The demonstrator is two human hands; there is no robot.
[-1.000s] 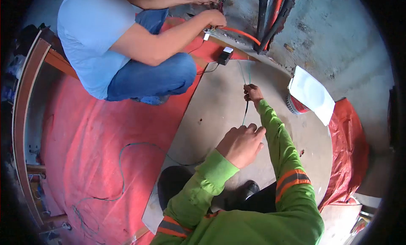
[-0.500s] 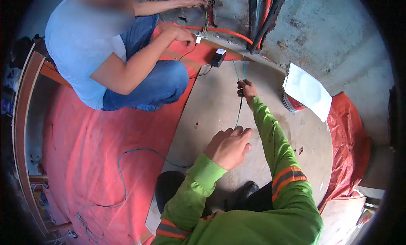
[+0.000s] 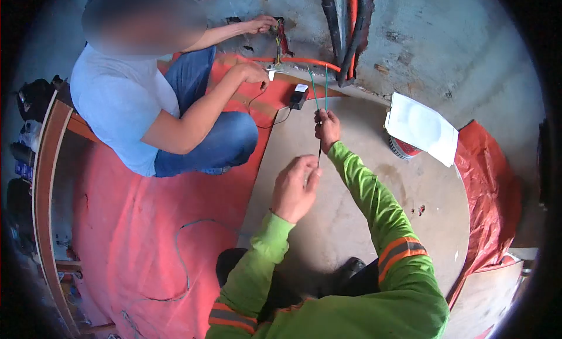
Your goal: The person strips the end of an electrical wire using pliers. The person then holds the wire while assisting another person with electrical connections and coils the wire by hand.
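Observation:
My right hand (image 3: 328, 130) is closed around a thin green wire (image 3: 326, 90). Two strands of it stick up above the fist, spread in a narrow V. Below the fist a dark-looking length runs down to the fingers of my left hand (image 3: 297, 187), which are curled in on it; the exact grip is partly hidden. More thin wire (image 3: 186, 263) trails in a loose curve over the red sheet on the left.
A co-worker (image 3: 126, 99) squats at left, one hand at wires in a wall opening (image 3: 280, 38). A black adapter (image 3: 299, 97) lies on the board (image 3: 374, 193). A bucket (image 3: 403, 149) with white sheet (image 3: 422, 125) stands right. Orange and black conduits (image 3: 352, 35) run down the wall.
My left hand has moved left, and its thumb side now faces more to the right. My right hand has shifted slightly left with the wire. The view has tilted a little.

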